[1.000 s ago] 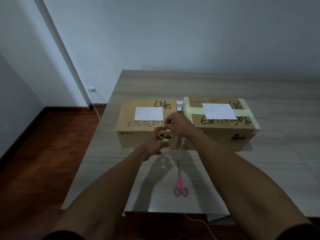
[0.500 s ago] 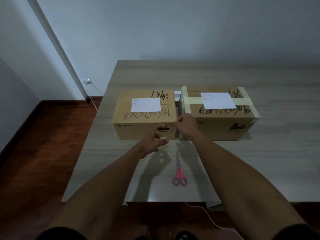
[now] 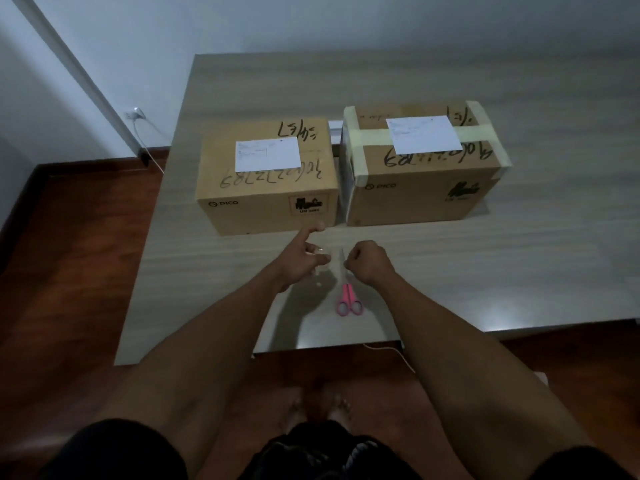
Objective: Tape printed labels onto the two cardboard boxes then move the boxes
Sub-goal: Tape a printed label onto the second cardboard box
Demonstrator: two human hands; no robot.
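Observation:
Two cardboard boxes stand side by side on the table. The left box [image 3: 266, 188] carries a loose white printed label [image 3: 267, 154] on its top. Pale tape bands cross the right box [image 3: 422, 188] beside its label [image 3: 424, 134]. In front of the boxes, my left hand [image 3: 301, 259] grips a small clear tape roll [image 3: 321, 251], index finger pointing out. My right hand [image 3: 369, 263], closed like a fist, pinches the free tape end. A short clear tape strip [image 3: 335, 259] stretches between the two hands above the table.
Pink-handled scissors [image 3: 348, 301] lie on the table [image 3: 519, 265] just below my hands. The table's near edge runs close to my legs. A wall socket [image 3: 135, 114] with a white cable sits at the left, above the wooden floor.
Both hands have drawn back from the boxes' front edge toward me and spread a little apart, pulling tape out between them. The view has tilted downward.

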